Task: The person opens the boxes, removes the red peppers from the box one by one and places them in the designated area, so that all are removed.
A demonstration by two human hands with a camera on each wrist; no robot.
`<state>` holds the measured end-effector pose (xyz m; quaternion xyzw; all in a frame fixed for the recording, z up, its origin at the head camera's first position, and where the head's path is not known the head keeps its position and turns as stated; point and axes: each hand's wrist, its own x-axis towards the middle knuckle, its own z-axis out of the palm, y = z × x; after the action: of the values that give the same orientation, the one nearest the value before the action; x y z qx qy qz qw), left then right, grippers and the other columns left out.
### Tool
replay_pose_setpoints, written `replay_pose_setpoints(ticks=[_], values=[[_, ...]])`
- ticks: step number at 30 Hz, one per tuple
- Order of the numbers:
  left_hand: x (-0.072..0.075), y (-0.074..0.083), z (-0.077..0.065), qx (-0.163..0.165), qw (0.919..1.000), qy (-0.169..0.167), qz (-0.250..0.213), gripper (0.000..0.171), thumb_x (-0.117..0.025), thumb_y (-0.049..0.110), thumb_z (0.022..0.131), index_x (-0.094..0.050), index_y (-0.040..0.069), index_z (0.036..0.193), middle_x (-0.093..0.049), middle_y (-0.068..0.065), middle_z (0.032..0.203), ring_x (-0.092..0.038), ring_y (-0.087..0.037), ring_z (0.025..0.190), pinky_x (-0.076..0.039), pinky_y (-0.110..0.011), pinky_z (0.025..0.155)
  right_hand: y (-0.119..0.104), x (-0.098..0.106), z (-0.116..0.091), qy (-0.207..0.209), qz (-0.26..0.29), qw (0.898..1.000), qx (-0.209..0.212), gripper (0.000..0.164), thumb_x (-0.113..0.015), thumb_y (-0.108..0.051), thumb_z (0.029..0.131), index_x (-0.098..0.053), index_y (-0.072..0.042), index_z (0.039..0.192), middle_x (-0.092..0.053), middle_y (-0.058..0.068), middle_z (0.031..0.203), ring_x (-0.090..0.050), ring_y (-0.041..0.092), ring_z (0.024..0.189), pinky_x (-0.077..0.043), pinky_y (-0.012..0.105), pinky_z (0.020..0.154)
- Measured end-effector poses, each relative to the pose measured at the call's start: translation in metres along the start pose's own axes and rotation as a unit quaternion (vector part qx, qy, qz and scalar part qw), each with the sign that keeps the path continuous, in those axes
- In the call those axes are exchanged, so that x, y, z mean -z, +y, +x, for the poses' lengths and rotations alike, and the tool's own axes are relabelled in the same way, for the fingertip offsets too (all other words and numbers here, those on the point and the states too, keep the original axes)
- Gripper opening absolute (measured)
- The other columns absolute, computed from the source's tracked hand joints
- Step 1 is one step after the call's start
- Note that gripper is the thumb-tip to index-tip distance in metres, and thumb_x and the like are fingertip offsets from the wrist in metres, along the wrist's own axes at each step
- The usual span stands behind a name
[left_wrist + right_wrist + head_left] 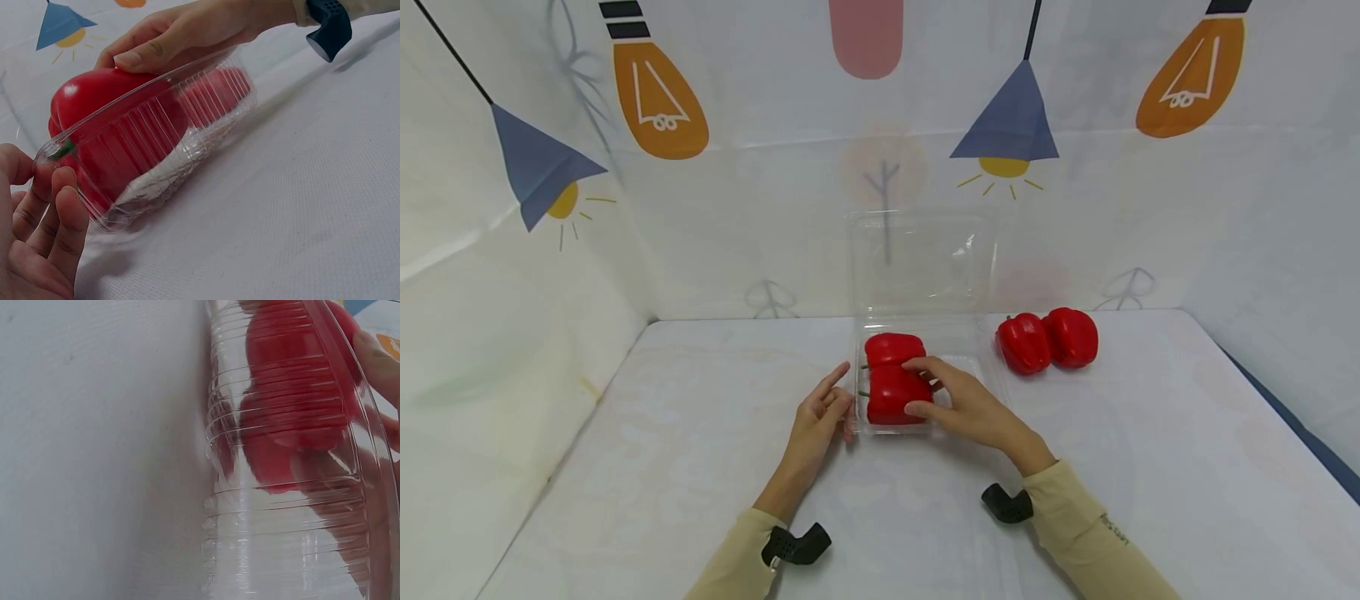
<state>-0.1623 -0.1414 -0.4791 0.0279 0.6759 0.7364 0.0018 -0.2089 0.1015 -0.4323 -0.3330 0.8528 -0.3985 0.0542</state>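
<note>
Two red bell peppers lie one behind the other in the left part of a clear plastic clamshell box (955, 333). My right hand (973, 408) grips the near bell pepper (891, 398), thumb on its near side and fingers at its far side. Just behind that sits the far bell pepper (891, 347). The stems point left. My left hand (820, 425) is at the box's left side, its index finger extended and fingertips right at the rim. In the left wrist view, a green stem (62, 150) shows through the wall beside the left fingertips.
Two more red bell peppers, a left one (1024, 343) and a right one (1072, 337), stand on the white table (715, 433) right of the box. The box's open lid (925, 262) stands up against the printed cloth backdrop (790, 208).
</note>
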Motion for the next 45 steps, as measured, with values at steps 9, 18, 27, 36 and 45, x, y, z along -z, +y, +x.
replay_pose_setpoints(ticks=[9, 18, 27, 36, 45], values=[[0.000, 0.001, -0.001, 0.019, 0.9997, 0.009, 0.009, 0.046, -0.050, 0.017, 0.098, -0.041, 0.028, 0.141, -0.052, -0.012, 0.087, -0.051, -0.011, 0.061, -0.051, -0.019, 0.057, 0.001, 0.002, -0.001, 0.005, 0.006, 1.000, -0.010, 0.059, -0.070, -0.042, 0.083, -0.043, -0.029, 0.133, -0.054, -0.008, 0.125, -0.054, 0.013, 0.108, -0.053, 0.030, 0.085], [-0.001, 0.001, -0.001, 0.014, 0.9998, 0.008, 0.008, 0.047, -0.051, 0.018, 0.097, -0.040, 0.023, 0.142, -0.051, -0.014, 0.088, -0.052, -0.011, 0.060, -0.050, -0.019, 0.056, 0.002, 0.003, -0.002, 0.014, 0.038, 0.999, 0.001, 0.057, -0.070, -0.040, 0.083, -0.044, -0.029, 0.133, -0.053, -0.007, 0.126, -0.054, 0.016, 0.110, -0.052, 0.043, 0.090], [-0.001, 0.000, 0.001, 0.016, 0.9998, 0.007, 0.006, 0.045, -0.052, 0.017, 0.097, -0.041, 0.026, 0.141, -0.052, -0.008, 0.085, -0.051, -0.012, 0.061, -0.050, -0.020, 0.056, 0.000, 0.007, -0.003, 0.022, 0.041, 0.999, -0.009, 0.061, -0.072, -0.038, 0.082, -0.042, -0.028, 0.135, -0.052, -0.006, 0.127, -0.052, 0.018, 0.112, -0.051, 0.047, 0.090], [-0.001, -0.001, 0.002, 0.002, 1.0000, 0.004, -0.006, 0.047, -0.051, 0.012, 0.097, -0.040, 0.021, 0.142, -0.052, -0.003, 0.083, -0.051, -0.010, 0.060, -0.048, -0.020, 0.053, -0.002, 0.014, -0.005, 0.033, 0.032, 0.999, -0.008, 0.065, -0.073, -0.035, 0.080, -0.042, -0.029, 0.137, -0.050, -0.008, 0.122, -0.052, 0.017, 0.112, -0.052, 0.035, 0.089], [-0.001, -0.001, 0.002, -0.004, 1.0000, 0.003, -0.009, 0.047, -0.049, 0.009, 0.097, -0.039, 0.018, 0.143, -0.052, -0.002, 0.081, -0.050, -0.010, 0.058, -0.047, -0.020, 0.052, -0.005, 0.023, -0.010, 0.047, 0.054, 0.997, -0.021, 0.066, -0.075, -0.035, 0.078, -0.043, -0.034, 0.135, -0.047, -0.007, 0.121, -0.048, 0.015, 0.114, -0.049, 0.041, 0.091]])
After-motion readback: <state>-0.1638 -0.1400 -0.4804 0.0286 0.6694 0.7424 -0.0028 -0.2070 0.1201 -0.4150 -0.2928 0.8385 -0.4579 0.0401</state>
